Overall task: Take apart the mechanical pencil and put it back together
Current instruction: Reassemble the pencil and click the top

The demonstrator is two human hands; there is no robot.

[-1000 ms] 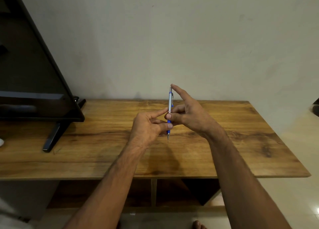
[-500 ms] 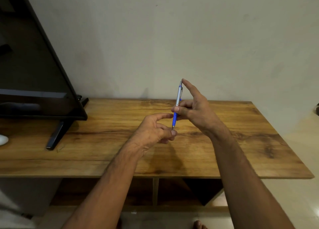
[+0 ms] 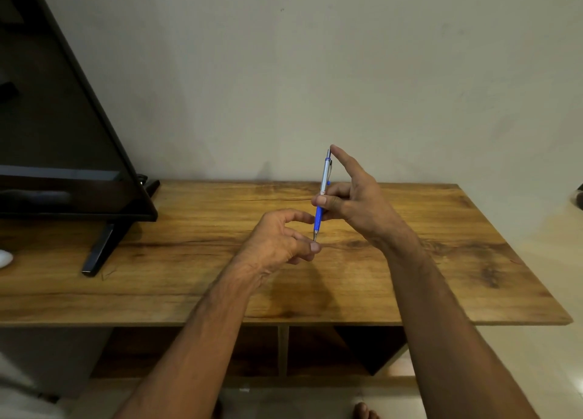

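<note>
Your right hand (image 3: 353, 204) pinches the mechanical pencil (image 3: 324, 179) mid-barrel, upright above the table (image 3: 441, 261). Your left hand (image 3: 277, 242) curls near its tip, contact unclear. Likely light, stiff, slick; grip the blue section.

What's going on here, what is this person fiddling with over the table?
A person holds a blue and silver mechanical pencil upright above a wooden table. The right hand pinches the barrel, with its index finger stretched up to the top cap. The left hand is just below, fingers curled near the metal tip; whether it touches the pencil is hard to tell. The pencil looks to be in one piece. A dark screen stands at the left.
</note>
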